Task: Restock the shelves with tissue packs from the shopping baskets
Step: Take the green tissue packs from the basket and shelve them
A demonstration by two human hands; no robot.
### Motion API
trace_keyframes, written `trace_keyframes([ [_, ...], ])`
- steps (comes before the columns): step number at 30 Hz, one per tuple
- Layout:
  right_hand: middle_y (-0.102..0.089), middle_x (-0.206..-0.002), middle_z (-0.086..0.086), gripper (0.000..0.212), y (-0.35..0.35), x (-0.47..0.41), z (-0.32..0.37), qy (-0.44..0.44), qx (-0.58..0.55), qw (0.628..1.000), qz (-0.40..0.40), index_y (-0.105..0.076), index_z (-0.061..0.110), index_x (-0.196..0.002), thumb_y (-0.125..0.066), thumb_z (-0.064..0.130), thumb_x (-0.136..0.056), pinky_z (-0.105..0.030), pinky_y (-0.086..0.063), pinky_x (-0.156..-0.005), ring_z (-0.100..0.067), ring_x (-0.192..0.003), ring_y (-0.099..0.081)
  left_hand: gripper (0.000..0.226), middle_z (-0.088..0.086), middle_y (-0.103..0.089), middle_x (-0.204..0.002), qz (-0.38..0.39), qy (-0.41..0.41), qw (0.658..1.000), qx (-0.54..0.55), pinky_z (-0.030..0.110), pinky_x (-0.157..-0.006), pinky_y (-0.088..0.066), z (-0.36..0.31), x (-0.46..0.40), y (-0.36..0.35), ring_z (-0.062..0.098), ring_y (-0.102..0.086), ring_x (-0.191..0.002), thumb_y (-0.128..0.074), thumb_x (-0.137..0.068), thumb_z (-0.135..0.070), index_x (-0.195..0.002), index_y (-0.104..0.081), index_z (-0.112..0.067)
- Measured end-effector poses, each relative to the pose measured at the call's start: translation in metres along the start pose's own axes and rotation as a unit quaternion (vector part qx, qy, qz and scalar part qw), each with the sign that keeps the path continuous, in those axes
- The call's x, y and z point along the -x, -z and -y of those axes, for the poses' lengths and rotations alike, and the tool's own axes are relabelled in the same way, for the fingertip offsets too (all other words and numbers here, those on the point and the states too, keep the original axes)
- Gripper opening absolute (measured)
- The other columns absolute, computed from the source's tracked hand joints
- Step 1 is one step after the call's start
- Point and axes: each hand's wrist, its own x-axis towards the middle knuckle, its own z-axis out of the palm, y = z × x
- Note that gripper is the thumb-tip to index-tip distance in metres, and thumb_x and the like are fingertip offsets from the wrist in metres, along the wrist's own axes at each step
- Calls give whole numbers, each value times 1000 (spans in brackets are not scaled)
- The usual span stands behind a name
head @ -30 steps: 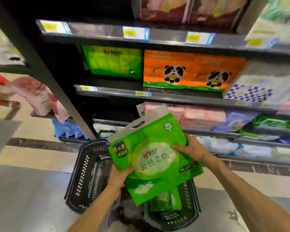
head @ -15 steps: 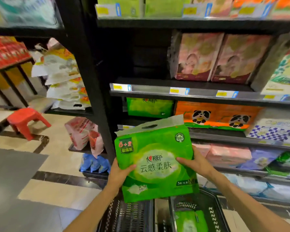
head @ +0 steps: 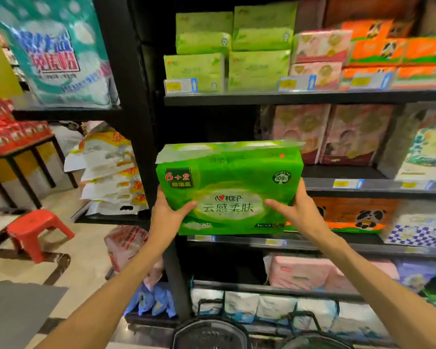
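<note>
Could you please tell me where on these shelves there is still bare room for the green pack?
Both hands hold the green pack before a dark gap between the black post and the pink packs. Another dark gap lies lower, left of the pale pink packs. The top shelf and everything rightward look packed.

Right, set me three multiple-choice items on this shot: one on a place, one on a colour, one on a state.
1. The green tissue pack is
A. in a basket
B. held up before the shelves
C. on the floor

2. The stool is
A. red
B. blue
C. black

3. The left hand and right hand
A. hang idle
B. both grip the pack
C. grip a basket

Answers:
1 B, it hangs in front of the shelf gap.
2 A, its plastic is red.
3 B, fingers wrap each side.
</note>
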Motion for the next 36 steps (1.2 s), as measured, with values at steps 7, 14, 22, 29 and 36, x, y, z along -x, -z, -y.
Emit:
trace_keyframes([
  [7,-58,-127,29,91,14,-82,21,80,-23,994,-67,-28,26,-150,-86,35,-81,-6,-47,-89,14,-115,-57,71,-9,-63,-118,-30,-82,996,-7,21,-97,-47,-51,-89,-19,-2,-60,-106,-87,-78,-29,-134,-43,-29],
  [14,-59,-125,26,93,14,-152,-8,69,-20,996,-53,-23,28,-154,-85,26,-84,-20,-51,-96,14,-113,-59,66,-7,-63,-115,-34,-50,998,-15,36,-103,-50,-45,-145,-55,11,-60,-111,-84,-82,-19,-137,-48,-11],
  [22,-57,-138,10,83,-8,-204,-45,41,-15,999,-32,-28,24,-153,-80,30,-89,-32,-46,-105,-9,-123,-57,76,3,-62,-131,-34,-15,997,-66,37,-105,-47,-13,-191,-83,18,-59,-120,-83,-84,-30,-144,-40,-12],
  [29,-63,-108,11,46,-15,-247,-60,-23,-5,999,-28,-48,24,-114,-80,41,-86,-34,-52,-89,-19,-112,-64,66,1,-62,-128,-38,9,996,-76,33,-96,-48,-13,-223,-99,13,-58,-110,-79,-89,-29,-138,-39,-12],
  [36,-48,-131,-1,84,-20,-236,-76,-14,51,998,-16,-39,25,-139,-81,60,-75,-37,-46,-103,-15,-123,-49,106,-1,-56,-143,-68,28,988,-135,50,-104,-49,19,-209,-101,25,-57,-128,-69,-72,-81,-151,-27,-25],
])
